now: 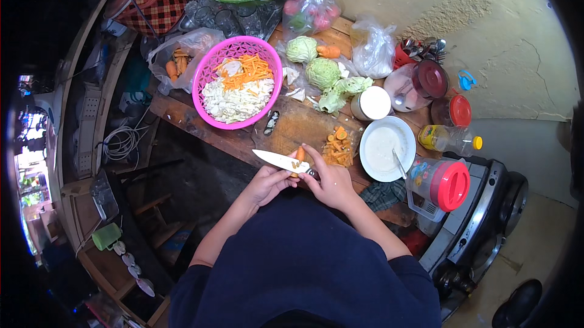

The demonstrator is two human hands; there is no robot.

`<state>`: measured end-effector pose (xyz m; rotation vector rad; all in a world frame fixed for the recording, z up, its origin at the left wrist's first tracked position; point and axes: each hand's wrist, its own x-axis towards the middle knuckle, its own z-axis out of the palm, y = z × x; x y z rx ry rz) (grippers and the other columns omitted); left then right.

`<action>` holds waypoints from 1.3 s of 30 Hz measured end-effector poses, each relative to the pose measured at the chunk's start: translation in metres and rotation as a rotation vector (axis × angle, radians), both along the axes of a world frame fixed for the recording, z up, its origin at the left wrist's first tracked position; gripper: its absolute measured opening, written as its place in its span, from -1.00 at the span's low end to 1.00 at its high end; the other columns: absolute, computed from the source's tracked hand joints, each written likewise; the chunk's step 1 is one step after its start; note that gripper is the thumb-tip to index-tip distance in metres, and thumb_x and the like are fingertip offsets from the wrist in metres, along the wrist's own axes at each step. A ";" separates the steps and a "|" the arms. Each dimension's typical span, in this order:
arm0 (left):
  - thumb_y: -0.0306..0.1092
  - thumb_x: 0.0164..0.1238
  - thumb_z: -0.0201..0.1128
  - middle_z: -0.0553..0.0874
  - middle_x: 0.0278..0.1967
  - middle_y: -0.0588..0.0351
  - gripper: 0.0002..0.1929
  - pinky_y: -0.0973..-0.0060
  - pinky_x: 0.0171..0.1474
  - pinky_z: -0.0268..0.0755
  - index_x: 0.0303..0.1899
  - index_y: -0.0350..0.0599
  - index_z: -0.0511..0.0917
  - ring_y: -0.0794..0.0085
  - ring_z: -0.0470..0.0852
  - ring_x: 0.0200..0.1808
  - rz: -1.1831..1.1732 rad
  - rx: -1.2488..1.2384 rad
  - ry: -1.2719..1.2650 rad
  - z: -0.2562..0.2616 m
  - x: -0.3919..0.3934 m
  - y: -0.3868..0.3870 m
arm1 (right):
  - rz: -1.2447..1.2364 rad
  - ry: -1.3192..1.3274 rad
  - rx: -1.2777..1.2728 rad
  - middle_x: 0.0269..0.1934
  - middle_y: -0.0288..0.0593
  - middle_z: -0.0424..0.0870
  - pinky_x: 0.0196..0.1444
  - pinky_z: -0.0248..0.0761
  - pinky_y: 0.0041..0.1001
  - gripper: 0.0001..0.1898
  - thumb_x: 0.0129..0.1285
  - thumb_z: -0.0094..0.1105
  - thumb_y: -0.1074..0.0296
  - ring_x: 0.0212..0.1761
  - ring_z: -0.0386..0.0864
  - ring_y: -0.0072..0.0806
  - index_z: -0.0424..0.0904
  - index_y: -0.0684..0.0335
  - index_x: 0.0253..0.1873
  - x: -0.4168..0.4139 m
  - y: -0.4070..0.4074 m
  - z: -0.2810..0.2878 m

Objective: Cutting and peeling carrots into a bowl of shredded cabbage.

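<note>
My left hand [272, 185] grips the lower end of a carrot [300, 154] just beyond the table's front edge. In my right hand [330, 180] is a kitchen knife [279, 159], its blade lying across the carrot and pointing left. Small bits of peel cling to the blade. Behind the hands lies a worn wooden cutting board [301, 120], with a pile of carrot peelings and cut ends [338, 149] on its right part. At the board's left stands a pink plastic basket [197, 95] holding shredded cabbage [235, 102] and carrot strips [248, 72].
A white bowl of pale batter [365, 159] with a spoon stands right of the board. Cabbages [323, 72], a white-lidded can [372, 103] and jars [456, 111] line the back. A bag of carrots [180, 66] sits left; a gas stove [479, 209] stands right.
</note>
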<state>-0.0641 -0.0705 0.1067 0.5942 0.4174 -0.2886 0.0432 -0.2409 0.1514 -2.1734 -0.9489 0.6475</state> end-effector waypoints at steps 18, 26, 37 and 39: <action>-0.43 0.42 0.10 0.59 -0.09 0.12 -0.47 0.55 -0.08 0.47 0.37 -0.26 0.20 0.54 0.57 -0.15 -0.034 0.024 -0.023 0.007 0.000 -0.002 | 0.005 0.120 0.049 -0.54 -0.07 0.61 -0.44 0.42 -0.23 -0.39 0.31 0.08 0.07 -0.47 0.63 -0.09 0.16 0.18 0.37 0.004 -0.007 0.011; -0.43 0.42 0.10 0.58 -0.07 0.12 -0.43 0.55 -0.09 0.46 0.40 -0.24 0.14 0.55 0.55 -0.16 -0.044 0.033 -0.018 0.006 -0.002 -0.002 | 0.045 0.024 -0.067 -0.53 0.01 0.62 -0.44 0.43 -0.17 -0.35 0.31 0.07 0.03 -0.49 0.61 -0.03 0.13 0.22 0.38 -0.002 -0.006 0.006; -0.43 0.41 0.09 0.60 -0.09 0.07 -0.45 0.51 -0.09 0.45 0.38 -0.29 0.16 0.48 0.57 -0.16 -0.023 0.021 -0.012 0.009 -0.005 -0.005 | -0.002 -0.141 -0.015 -0.56 -0.09 0.59 -0.50 0.41 -0.30 -0.40 0.24 0.18 0.12 -0.55 0.60 -0.17 0.26 0.24 0.31 -0.008 -0.005 -0.005; -0.43 0.42 0.09 0.60 -0.08 0.07 -0.47 0.51 -0.09 0.44 0.36 -0.30 0.20 0.48 0.57 -0.16 -0.012 0.027 -0.017 0.007 -0.007 -0.006 | -0.004 -0.140 -0.004 -0.58 -0.04 0.59 -0.51 0.41 -0.25 -0.41 0.26 0.15 0.08 -0.56 0.60 -0.13 0.26 0.23 0.31 -0.008 -0.004 -0.007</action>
